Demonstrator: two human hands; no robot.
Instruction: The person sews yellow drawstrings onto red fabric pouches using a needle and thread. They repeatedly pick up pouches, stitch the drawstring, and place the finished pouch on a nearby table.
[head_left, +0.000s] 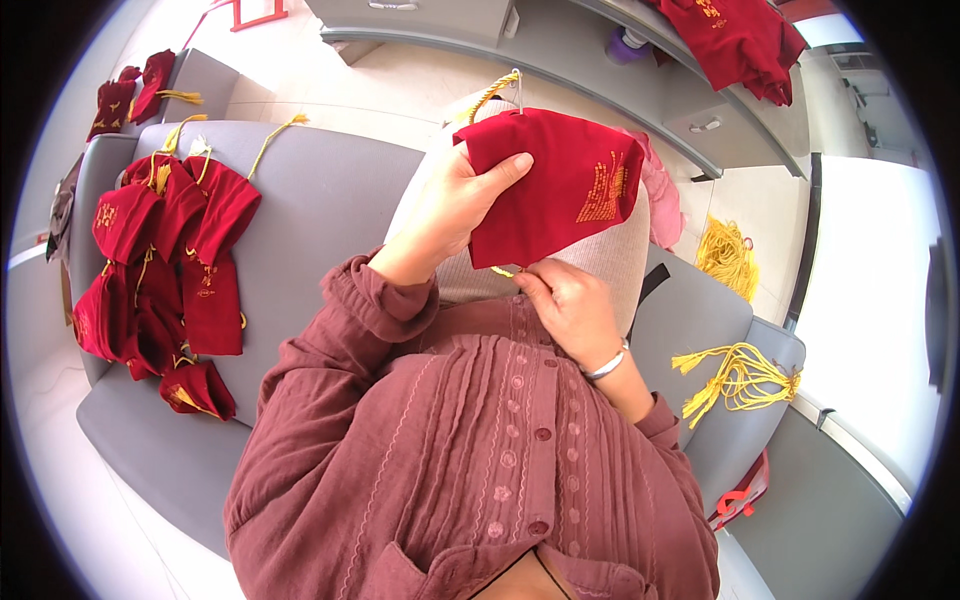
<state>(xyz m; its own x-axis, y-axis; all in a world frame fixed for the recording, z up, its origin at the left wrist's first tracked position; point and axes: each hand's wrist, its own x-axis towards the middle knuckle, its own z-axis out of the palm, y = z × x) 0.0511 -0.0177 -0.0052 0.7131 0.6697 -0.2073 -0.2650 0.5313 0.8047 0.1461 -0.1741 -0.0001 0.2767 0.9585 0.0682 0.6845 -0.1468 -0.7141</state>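
Observation:
My left hand grips a dark red cloth pouch with its thumb on top. Gold embroidery marks the pouch's right side. Out of its far edge sticks a thin metal pin or wire threader, with a twisted yellow cord looped through its tip. By the near edge, the fingertips of my right hand pinch something small, mostly hidden. A short bit of yellow cord shows beside them. The pouch is held above my lap, over pale ribbed trousers.
Several red pouches with yellow cords lie on the grey sofa to my left. Tasselled yellow cords hang over the armrest at right, near a yellow cord heap. A grey desk ahead carries more red cloth.

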